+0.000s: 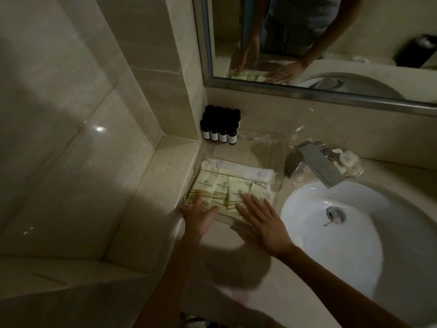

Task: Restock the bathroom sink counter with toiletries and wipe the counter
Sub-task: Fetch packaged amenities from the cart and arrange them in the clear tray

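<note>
A clear tray (250, 150) sits on the counter (238, 275), at 9 o'clock from the sink (369, 252). Its near half is filled with pale packets (220, 185), laid side by side with a longer white one across behind them; the far half is bare.

Both hands are relaxed and hold nothing. The left hand (199, 217) lies at the tray's 7 o'clock corner, fingers straight and reaching over the rim onto the packets, thumb pointing toward 3 o'clock along the near edge. The right hand (262, 221) lies flat at the tray's 5 o'clock corner, fingers spread and straight, their tips on the packets.

At 12 o'clock from the tray, tucked into the wall corner, stands a tight cluster of small dark bottles (221, 129) with white labels, upright. The tap (316, 162) stands at 12 o'clock from the sink, its spout over the basin. Just behind it, toward 1 o'clock, a clear dish (354, 172) holds pale round soaps. The mirror (354, 31) above reflects both hands.
</note>
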A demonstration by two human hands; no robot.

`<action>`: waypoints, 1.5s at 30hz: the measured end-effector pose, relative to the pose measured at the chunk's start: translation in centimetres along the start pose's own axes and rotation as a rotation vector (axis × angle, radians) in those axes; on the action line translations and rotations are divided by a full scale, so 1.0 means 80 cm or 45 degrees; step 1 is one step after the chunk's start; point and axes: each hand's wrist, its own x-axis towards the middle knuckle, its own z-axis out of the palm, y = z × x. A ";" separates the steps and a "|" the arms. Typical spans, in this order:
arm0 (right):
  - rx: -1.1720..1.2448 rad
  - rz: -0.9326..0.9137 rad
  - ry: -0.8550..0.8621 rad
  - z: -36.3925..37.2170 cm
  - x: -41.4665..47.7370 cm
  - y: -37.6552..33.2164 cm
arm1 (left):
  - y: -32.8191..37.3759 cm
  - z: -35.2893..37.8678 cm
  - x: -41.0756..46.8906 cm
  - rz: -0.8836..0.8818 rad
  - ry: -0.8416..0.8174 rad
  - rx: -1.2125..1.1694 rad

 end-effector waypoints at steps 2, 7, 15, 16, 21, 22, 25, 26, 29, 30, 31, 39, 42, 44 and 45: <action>-0.048 -0.013 -0.022 0.002 0.003 0.003 | 0.005 -0.001 0.003 -0.051 -0.013 0.037; -0.076 -0.064 -0.136 -0.014 0.013 0.036 | 0.007 0.004 0.007 -0.064 -0.079 -0.115; -0.076 0.127 -0.253 -0.017 0.034 0.034 | 0.010 0.018 0.012 0.046 -0.085 -0.253; -0.082 0.184 -0.255 -0.016 0.037 0.030 | 0.013 0.018 0.013 0.045 -0.075 -0.265; -0.102 0.352 -0.096 -0.010 0.035 0.013 | 0.026 0.012 0.032 -0.053 0.013 -0.178; -0.093 0.380 -0.059 -0.010 0.031 0.011 | 0.027 0.012 0.034 -0.054 0.020 -0.154; -0.082 0.428 -0.001 -0.005 0.018 0.005 | 0.025 0.014 0.035 -0.042 0.029 -0.128; -0.106 0.416 -0.018 -0.003 0.015 0.004 | 0.024 0.015 0.036 -0.042 0.020 -0.130; -0.191 0.409 -0.097 -0.005 0.016 0.011 | 0.024 0.016 0.039 -0.055 0.006 -0.161; -0.206 0.431 -0.119 -0.008 0.020 0.014 | 0.025 0.016 0.040 -0.061 0.008 -0.161; -0.207 0.452 -0.129 -0.011 0.025 0.016 | 0.027 0.016 0.042 -0.068 0.011 -0.157; -0.051 0.422 0.012 -0.011 0.027 0.025 | 0.037 0.018 0.042 -0.057 0.032 -0.120; -0.026 0.297 0.108 -0.012 0.019 0.028 | 0.037 0.020 0.044 -0.081 0.031 -0.126; -0.044 0.302 0.127 -0.010 0.022 0.033 | 0.043 0.022 0.045 -0.082 0.042 -0.115; -0.047 0.339 0.133 -0.010 0.026 0.036 | 0.049 0.022 0.046 -0.077 0.045 -0.111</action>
